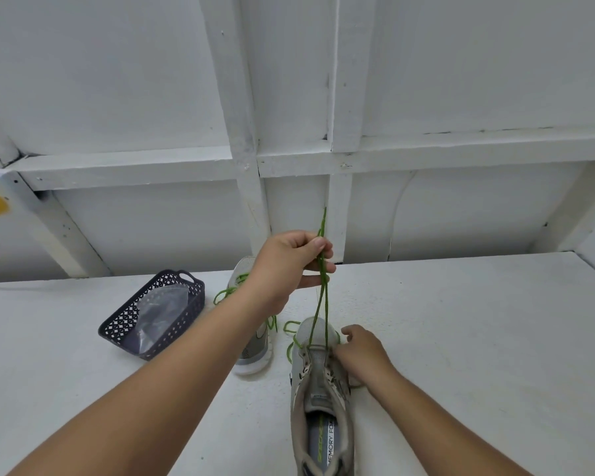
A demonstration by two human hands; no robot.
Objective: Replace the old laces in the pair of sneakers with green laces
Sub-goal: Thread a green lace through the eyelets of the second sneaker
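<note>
1. The near sneaker (318, 400) lies on the white surface (478, 338) with its toe pointing far and its opening toward the camera, the insole print showing inside.
2. Two strands of a green lace (323, 297) rise from the eyelets nearest its toe, and loose green loops lie on the surface around the toe.
3. The left hand (289, 266) is raised above the surface, far of the near sneaker. Its thumb and fingers pinch both strands together, and the lace ends stick up past the fingers.
4. The right hand (361, 355) rests on the right side of the near sneaker by the lower eyelets, fingers curled against the upper. Whether it pinches the eyelet edge or only presses on it, I cannot tell.
5. The second sneaker (255, 341) lies to the left and a little farther, partly hidden behind the left forearm. Green lace (225, 293) is threaded in it, with loops trailing onto the surface.
6. A dark lattice basket (117, 324) sits on the surface left of the second sneaker, tilted, holding a clear plastic bag (162, 310).
7. A white panelled wall (461, 80) stands behind the surface.
</note>
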